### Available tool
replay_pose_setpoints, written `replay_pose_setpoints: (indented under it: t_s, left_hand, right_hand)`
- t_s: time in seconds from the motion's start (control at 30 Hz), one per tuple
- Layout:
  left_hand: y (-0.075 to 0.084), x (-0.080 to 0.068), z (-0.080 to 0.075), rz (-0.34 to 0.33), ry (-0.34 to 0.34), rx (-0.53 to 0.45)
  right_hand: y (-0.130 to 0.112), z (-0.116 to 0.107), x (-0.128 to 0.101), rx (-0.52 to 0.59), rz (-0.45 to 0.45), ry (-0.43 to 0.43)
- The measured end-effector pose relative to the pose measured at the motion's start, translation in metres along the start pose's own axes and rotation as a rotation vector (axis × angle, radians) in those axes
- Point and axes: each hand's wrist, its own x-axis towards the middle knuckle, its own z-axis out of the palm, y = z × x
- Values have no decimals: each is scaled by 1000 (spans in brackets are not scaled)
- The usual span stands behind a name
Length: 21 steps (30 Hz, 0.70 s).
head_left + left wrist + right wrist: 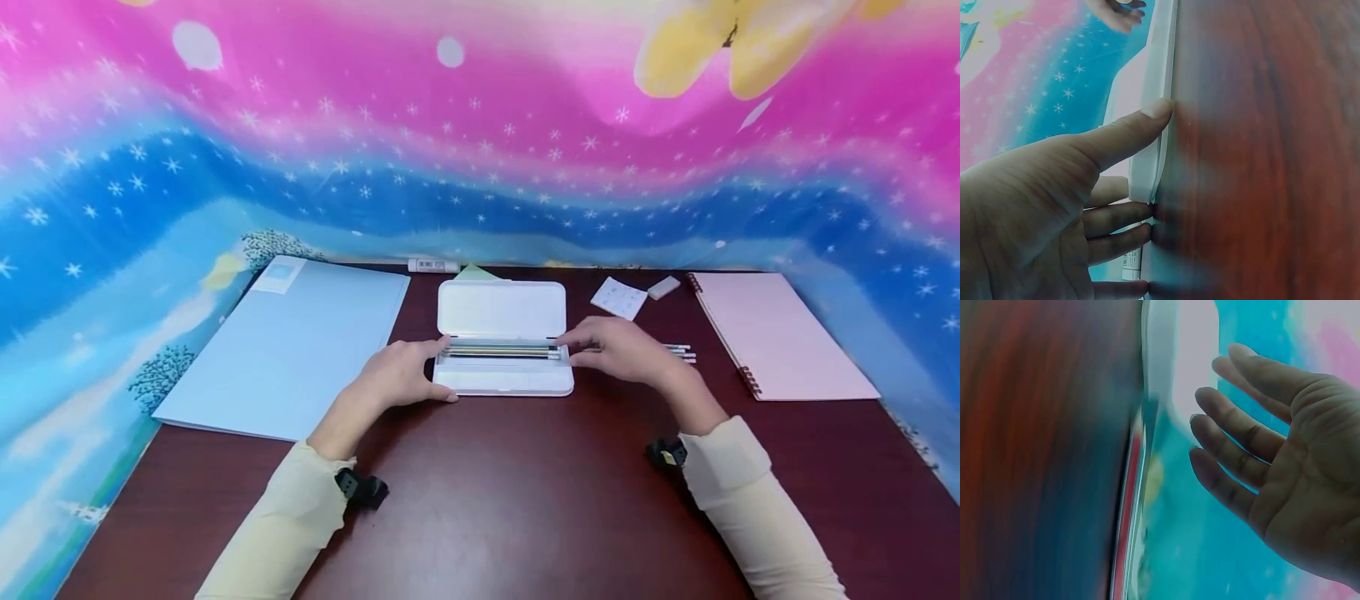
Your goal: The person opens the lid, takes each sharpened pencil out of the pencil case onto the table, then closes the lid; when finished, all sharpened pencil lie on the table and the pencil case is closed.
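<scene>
A large pale blue folder (288, 346) lies on the left of the dark wooden table (510, 500); a pink spiral notebook (780, 333) lies on the right; a white eraser (663, 287) and a small printed card (618, 297) sit just beside each other near the back edge; a white tube (432, 265) lies against the starry backdrop (480, 142).

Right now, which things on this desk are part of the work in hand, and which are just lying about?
In hand: white pencil case, open; pencils inside it; loose pencils by the right hand; left hand steadying the case.

Lying about: blue folder, pink notebook, eraser, white card, glue stick.
</scene>
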Motion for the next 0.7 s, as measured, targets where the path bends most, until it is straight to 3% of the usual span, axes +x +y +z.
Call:
replay_pose_setpoints:
  t_s: [0.13,0.27,0.43,0.7]
  left_hand:
    - [0,-2,5,-5,-11,-5]
    - [0,-4,9,-13,-11,0]
    - [1,-3,8,1,3,14]
    - [0,2,2,-1,1,11]
  right_hand:
    - [-20,19,11,-38,-48,-67]
    - [-31,30,19,-88,-8,-127]
    - [-34,31,20,-95,41,-123]
    - [-33,29,26,-98,30,-84]
